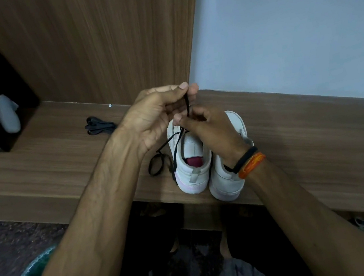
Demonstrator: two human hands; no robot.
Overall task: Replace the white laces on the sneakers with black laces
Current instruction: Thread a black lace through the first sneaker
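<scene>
Both forearms reach up from below, meeting over two pale grey canvas sneakers (pixel 206 158) standing side by side on a brown wood-grain shelf (pixel 309 140). Left hand (pixel 158 115) pinches a thin black lace (pixel 187 104) at its upper end; right hand (pixel 208 131) (black and orange wristbands) pinches it lower, fingers curled. Lace trails off the left sneaker. Another bundled black lace (pixel 99 127) lies nearby.

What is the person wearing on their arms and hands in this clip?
Both forearms are bare, no sleeves or gloves. The right wrist carries a black band and beside it an orange woven band. The left hand and wrist show nothing worn.
</scene>
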